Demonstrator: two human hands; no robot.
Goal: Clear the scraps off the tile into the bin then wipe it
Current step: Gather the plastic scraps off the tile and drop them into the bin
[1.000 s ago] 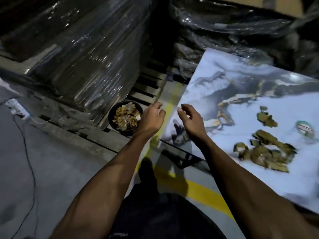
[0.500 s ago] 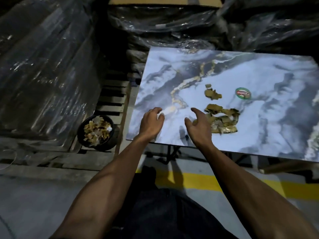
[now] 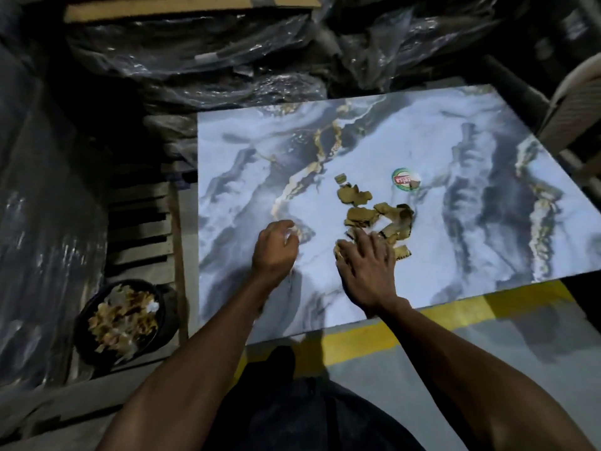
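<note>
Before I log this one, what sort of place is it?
Probably a tile warehouse or storeroom: plastic-wrapped stacks on a wooden pallet, a yellow floor line, and a marble-look tile laid out as the work surface.

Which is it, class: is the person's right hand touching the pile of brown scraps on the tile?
Touching: the head view shows the right hand with fingers spread, overlapping the near scraps.
</note>
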